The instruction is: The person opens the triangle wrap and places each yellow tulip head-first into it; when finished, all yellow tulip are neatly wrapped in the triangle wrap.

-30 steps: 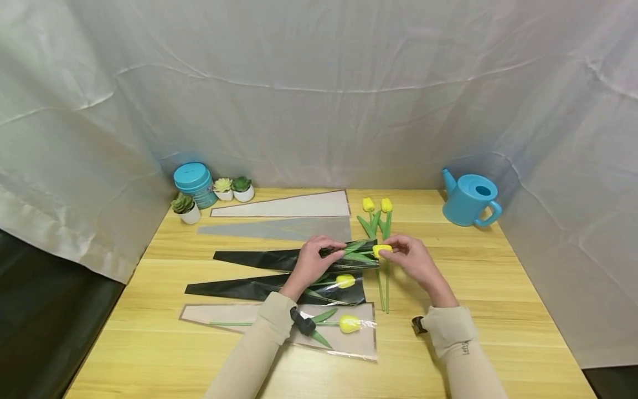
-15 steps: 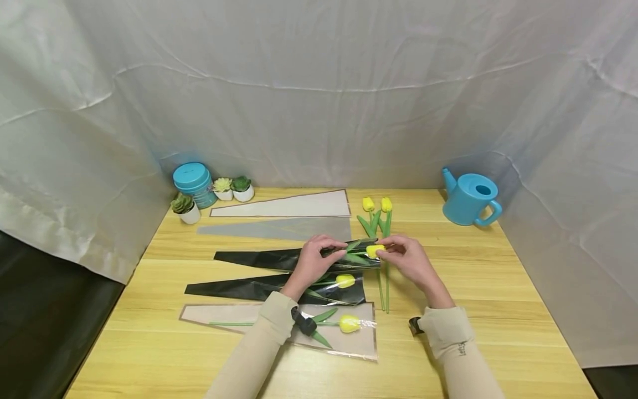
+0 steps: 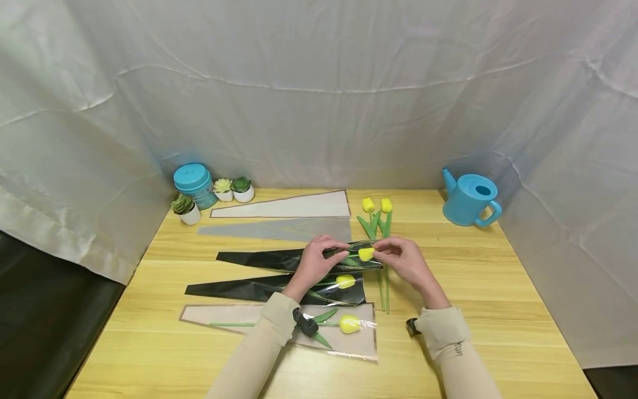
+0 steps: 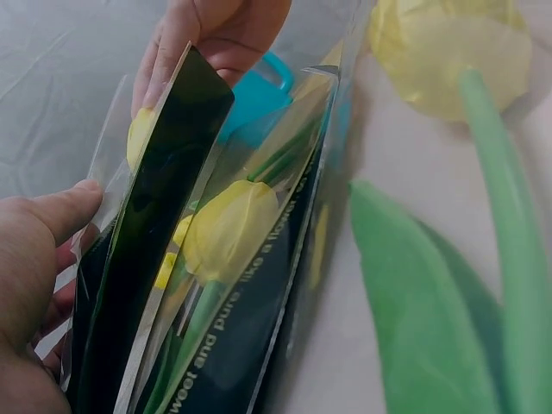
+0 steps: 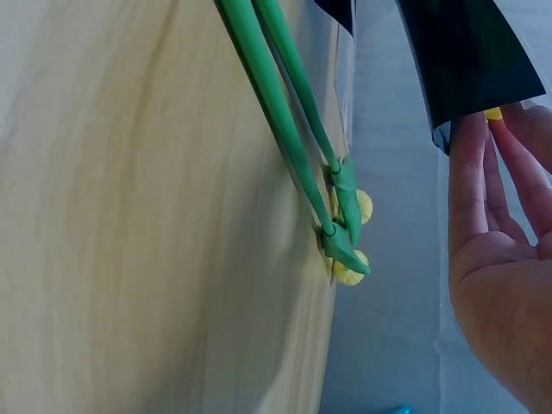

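A yellow tulip (image 3: 366, 254) lies partly inside a black flower sleeve (image 3: 259, 259), its bloom near the wide mouth. My right hand (image 3: 406, 265) pinches the bloom with thumb and fingertips; in the right wrist view a bit of yellow petal (image 5: 492, 114) shows there beside the sleeve's edge. With thumb and fingers, my left hand (image 3: 319, 261) grips the sleeve just behind the bloom. The left wrist view has the raised black sleeve (image 4: 151, 250) beside the left thumb (image 4: 73, 207), mostly hiding the bloom. Closer to me, a second black sleeve (image 3: 224, 285) holds another tulip (image 3: 345, 281).
Nearest me lies a clear-fronted pale sleeve (image 3: 359, 346) with a tulip (image 3: 350, 324). Behind are a grey sleeve (image 3: 279, 228) and a white one (image 3: 299, 205). Two loose tulips (image 3: 386, 205) lie right of them. A blue watering can (image 3: 468, 202), blue tin (image 3: 193, 180) and small potted plants (image 3: 242, 189) stand farther back.
The right hand has moved left, pushing the tulip's bloom deeper into the black sleeve. That sleeve has shifted slightly right. The left hand keeps its grip, almost in place.
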Demonstrator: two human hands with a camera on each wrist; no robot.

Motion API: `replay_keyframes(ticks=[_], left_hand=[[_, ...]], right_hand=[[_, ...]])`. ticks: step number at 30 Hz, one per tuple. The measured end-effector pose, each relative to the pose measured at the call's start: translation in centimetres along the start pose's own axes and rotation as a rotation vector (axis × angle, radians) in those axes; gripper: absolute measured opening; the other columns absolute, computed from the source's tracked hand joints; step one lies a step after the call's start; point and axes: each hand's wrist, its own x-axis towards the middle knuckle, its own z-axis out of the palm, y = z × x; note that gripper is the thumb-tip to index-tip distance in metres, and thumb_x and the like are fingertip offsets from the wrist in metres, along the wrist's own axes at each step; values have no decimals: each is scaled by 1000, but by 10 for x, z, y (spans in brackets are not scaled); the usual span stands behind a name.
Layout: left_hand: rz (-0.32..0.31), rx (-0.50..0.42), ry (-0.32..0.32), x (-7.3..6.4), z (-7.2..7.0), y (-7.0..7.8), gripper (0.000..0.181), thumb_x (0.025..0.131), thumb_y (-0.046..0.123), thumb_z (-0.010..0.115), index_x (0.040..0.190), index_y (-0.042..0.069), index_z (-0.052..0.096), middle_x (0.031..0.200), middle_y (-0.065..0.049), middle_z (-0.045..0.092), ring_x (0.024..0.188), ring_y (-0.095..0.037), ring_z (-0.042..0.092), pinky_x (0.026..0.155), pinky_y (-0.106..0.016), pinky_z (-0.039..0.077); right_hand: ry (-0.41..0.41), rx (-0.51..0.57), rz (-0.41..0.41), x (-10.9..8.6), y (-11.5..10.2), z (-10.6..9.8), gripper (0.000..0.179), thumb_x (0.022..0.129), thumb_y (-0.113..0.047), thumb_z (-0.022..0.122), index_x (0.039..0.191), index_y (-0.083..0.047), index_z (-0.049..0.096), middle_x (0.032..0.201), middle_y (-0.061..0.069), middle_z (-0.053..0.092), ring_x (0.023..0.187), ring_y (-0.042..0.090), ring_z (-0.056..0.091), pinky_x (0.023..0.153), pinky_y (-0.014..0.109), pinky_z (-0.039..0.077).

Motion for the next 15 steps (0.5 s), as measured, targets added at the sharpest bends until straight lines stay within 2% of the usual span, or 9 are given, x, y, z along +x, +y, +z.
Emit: replay_keyframes(ticks=[11,15], left_hand=[[15,8,10,-1,-1,0,20,96,33,75,115,27,80,113,7,72,112,-16,64,99,-40,53],[23,8,14,-1,-2,-2,21,96,32,75,116,26,80,113,6,72,112,-16,64,98,-41,53]], right_hand=[[-16,-3,-7,0,0,1,25,95,-17,78,117,-4,75,113,16,74,94,16,72,84,39,60],[-22,-8,-6,0,0,2,27,94,-17,78,117,-4,74,110,16,74,94,19,72,83,42,60]])
